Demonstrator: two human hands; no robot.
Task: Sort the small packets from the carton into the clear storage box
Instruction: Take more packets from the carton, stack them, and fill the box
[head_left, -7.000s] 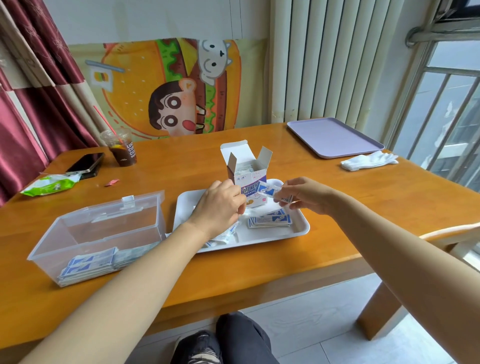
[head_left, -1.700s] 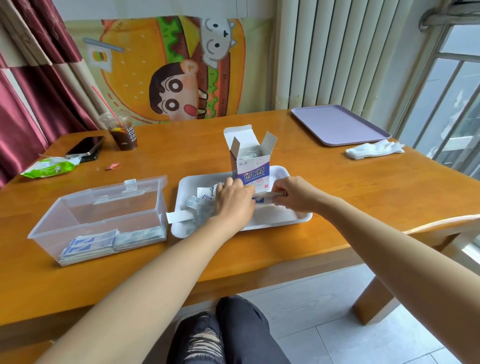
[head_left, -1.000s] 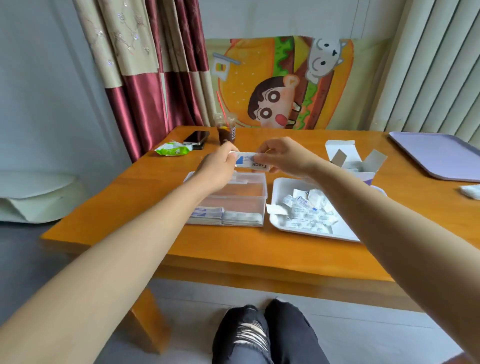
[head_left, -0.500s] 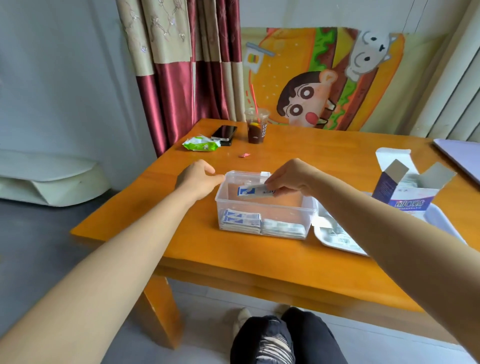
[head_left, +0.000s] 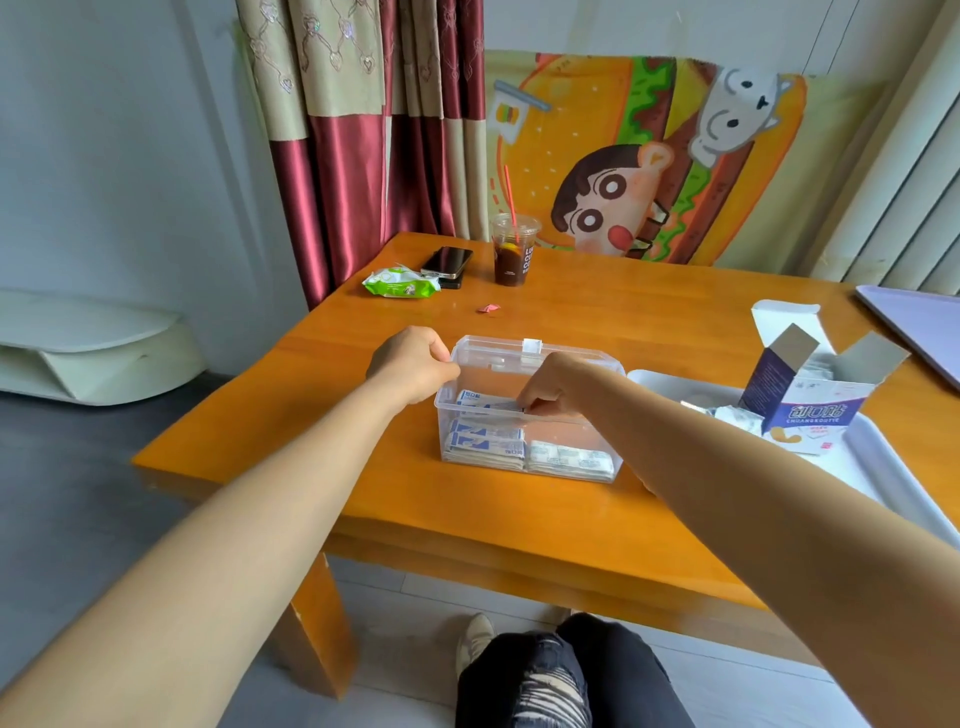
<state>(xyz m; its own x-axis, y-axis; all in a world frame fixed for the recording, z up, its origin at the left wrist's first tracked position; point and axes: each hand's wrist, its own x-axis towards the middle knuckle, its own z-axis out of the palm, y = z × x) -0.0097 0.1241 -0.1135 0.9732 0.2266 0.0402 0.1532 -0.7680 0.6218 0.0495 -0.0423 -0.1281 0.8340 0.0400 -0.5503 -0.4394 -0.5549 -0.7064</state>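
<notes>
The clear storage box (head_left: 571, 359) stands open on the wooden table. Two low stacks of small packets lie on its floor, a blue-and-white stack (head_left: 483, 448) on the left and a white stack (head_left: 569, 460) on the right. My right hand (head_left: 550, 387) reaches inside the box and pinches a thin bundle of blue-and-white packets (head_left: 483, 406) above the left stack. My left hand (head_left: 410, 364) has its fingers curled at the box's upper left rim. The open carton (head_left: 810, 400) stands on the white tray (head_left: 883, 467) to the right, with loose packets (head_left: 727, 415) beside it.
At the far side of the table are a cup of dark drink (head_left: 511, 252), a phone (head_left: 447, 260), a green wipes pack (head_left: 397, 283) and a small red scrap (head_left: 488, 309). A purple tray (head_left: 919, 322) sits at the right edge. My knees are below the table's near edge.
My right hand has lowered the packet bundle from above the box down inside it. My left hand has moved right onto the box's left rim.
</notes>
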